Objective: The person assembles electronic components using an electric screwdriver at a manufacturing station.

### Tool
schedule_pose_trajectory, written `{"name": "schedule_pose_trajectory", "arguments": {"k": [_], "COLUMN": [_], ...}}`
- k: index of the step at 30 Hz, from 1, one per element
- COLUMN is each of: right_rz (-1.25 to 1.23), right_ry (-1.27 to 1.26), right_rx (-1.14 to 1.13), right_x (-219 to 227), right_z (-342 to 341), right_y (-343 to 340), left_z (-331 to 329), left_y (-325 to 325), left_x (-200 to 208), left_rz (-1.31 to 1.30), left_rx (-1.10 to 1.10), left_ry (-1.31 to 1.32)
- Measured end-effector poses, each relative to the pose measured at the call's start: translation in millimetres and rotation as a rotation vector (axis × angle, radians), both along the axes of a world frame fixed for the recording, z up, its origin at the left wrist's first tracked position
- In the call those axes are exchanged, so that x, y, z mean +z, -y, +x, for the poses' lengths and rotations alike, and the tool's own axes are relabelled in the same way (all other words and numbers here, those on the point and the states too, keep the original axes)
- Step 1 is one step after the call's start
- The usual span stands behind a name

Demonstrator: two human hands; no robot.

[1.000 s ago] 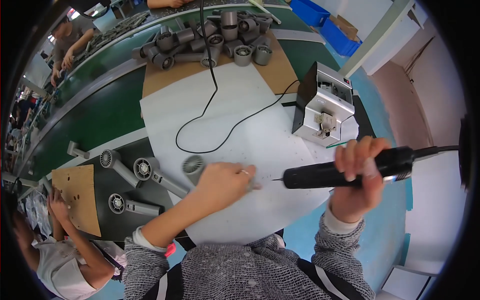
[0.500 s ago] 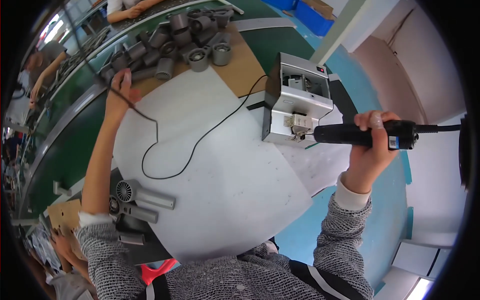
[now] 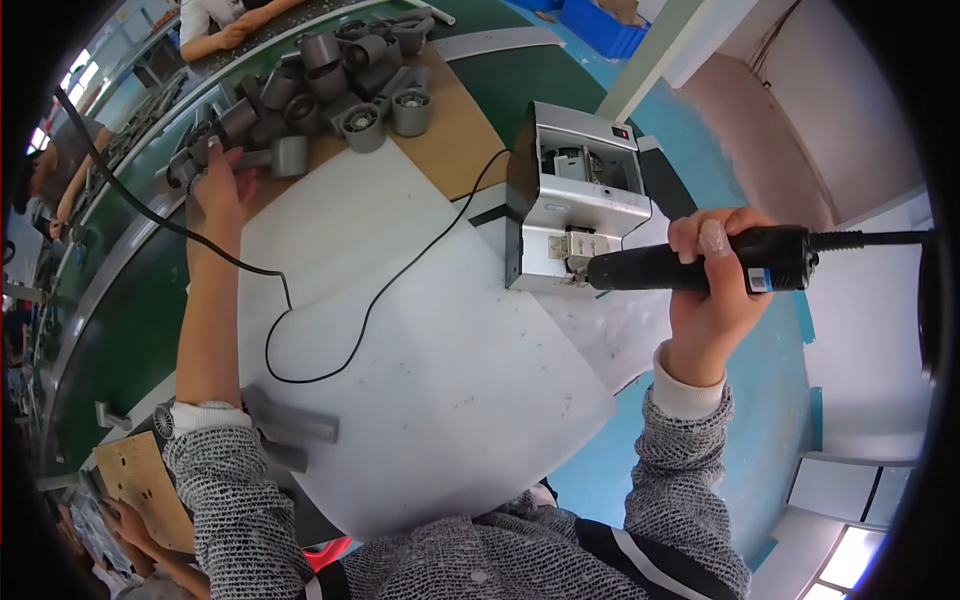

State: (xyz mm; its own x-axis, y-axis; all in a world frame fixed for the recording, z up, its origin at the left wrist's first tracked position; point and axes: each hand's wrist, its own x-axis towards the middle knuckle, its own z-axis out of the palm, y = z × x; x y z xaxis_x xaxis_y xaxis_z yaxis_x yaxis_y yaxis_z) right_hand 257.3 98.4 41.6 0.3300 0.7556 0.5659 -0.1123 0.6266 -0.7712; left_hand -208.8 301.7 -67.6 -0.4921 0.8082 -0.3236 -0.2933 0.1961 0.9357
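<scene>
hand positions at a change of station. the left hand point(image 3: 222, 188), over the lower middle of the frame a second ago, is now at the upper left, at the near edge of the heap of grey housings point(image 3: 325, 85). its fingers are partly spread beside a handled housing point(image 3: 290, 156); whether they grip it cannot be told. the right hand point(image 3: 722, 262) is wrapped round the black driver point(image 3: 650, 268), which then pointed over the white sheet point(image 3: 430, 340) and now has its nose at the front of the silver machine point(image 3: 590, 205), right of centre; the tip is hidden, so contact cannot be told. further grey housings point(image 3: 305, 420) lie at the lower left, partly behind the left forearm. in terms of the work, the shift suggests a pause between pieces, with one hand at the parts supply and the tool at the machine.
</scene>
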Motion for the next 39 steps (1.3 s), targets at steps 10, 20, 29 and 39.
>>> {"name": "schedule_pose_trajectory", "arguments": {"k": [10,20,29,39], "right_rz": [-0.06,-0.339,-0.039,-0.046], "right_ry": [0.026,-0.041,-0.075,-0.055], "right_rx": [-0.025,0.125,-0.006,-0.018], "right_x": [1,1,11,4], "right_z": [-7,-20,-18,-9], "right_y": [-1,4,23,-1], "left_z": [0,120,173,169], "left_y": [87,285,316,314], "left_x": [55,116,33,18], "left_rz": [0.511,0.946,0.878,0.696], "left_rx": [0.338,-0.26,-0.848,-0.851], "left_ry": [-0.652,-0.558,-0.6,-0.346]}}
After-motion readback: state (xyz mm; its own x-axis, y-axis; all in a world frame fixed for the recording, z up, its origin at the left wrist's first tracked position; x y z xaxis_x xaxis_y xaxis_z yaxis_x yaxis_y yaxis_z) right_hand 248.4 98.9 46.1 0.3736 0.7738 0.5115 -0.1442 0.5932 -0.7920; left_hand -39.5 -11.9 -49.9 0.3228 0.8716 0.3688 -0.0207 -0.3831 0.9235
